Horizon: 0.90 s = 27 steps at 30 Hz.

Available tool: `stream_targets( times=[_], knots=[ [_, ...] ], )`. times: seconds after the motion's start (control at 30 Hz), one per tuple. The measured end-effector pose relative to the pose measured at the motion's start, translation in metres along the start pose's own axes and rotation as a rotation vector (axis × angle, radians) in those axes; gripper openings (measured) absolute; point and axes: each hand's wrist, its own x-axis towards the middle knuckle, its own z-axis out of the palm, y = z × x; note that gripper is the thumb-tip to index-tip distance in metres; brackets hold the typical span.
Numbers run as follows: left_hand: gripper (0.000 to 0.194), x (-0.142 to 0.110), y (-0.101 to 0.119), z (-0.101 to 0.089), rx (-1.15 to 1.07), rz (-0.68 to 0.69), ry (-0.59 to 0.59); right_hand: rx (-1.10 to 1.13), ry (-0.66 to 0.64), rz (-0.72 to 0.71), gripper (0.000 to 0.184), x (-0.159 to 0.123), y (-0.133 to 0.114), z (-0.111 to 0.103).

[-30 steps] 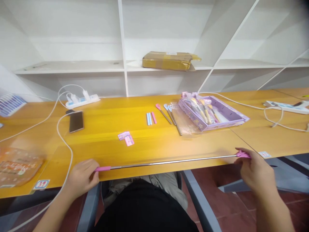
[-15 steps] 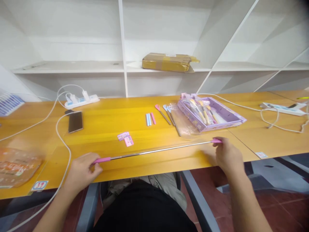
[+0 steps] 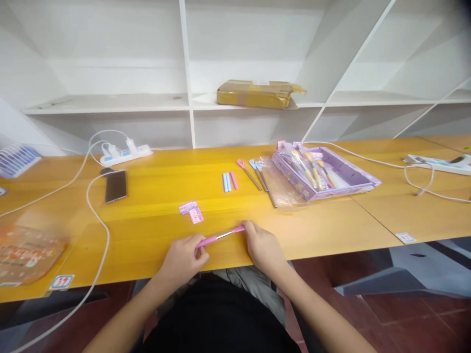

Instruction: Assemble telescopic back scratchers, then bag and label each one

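A pink telescopic back scratcher (image 3: 224, 235) is held level above the table's front edge, with a short length of metal rod showing. My left hand (image 3: 183, 260) is closed round its pink handle. My right hand (image 3: 264, 246) grips the pink claw end, which the fingers partly hide. Beyond the hands lie two small printed cards (image 3: 192, 212), two blue handle sleeves and a pink handle sleeve (image 3: 234, 180). Next to these rest a pink-headed scratcher rod (image 3: 249, 174) and two blue-headed scratcher rods (image 3: 263, 179).
A purple tray (image 3: 342, 189) holds wrapped brushes, with clear plastic film (image 3: 281, 189) beside it. To the left are a phone (image 3: 116, 186), a power strip (image 3: 127, 154), a white cable (image 3: 99, 215) and an orange bag (image 3: 29, 255). A cardboard box (image 3: 253, 94) sits on the shelf.
My hands have come together, the right moving far leftward and the left rightward. The back scratcher's long rod has slid in to a short length.
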Motion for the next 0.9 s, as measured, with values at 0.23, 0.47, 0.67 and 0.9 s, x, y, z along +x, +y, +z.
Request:
stream_targets(
  times=[0.23,0.47,0.67,0.9],
  knots=[
    [0.01,0.002,-0.007,-0.005,0.105,-0.027,-0.094,0.239,-0.056,-0.024,0.024,0.002,0.005,-0.004],
    [0.013,0.0,-0.007,-0.008,0.137,-0.036,-0.075,0.254,-0.125,-0.065,0.025,0.001,0.009,-0.01],
    [0.036,-0.002,-0.023,-0.002,0.159,0.297,0.003,0.223,-0.182,-0.026,0.025,0.004,0.006,-0.017],
    [0.035,0.0,-0.021,-0.016,0.467,0.409,0.157,0.027,-0.111,0.032,0.016,0.009,0.005,-0.028]
  ],
)
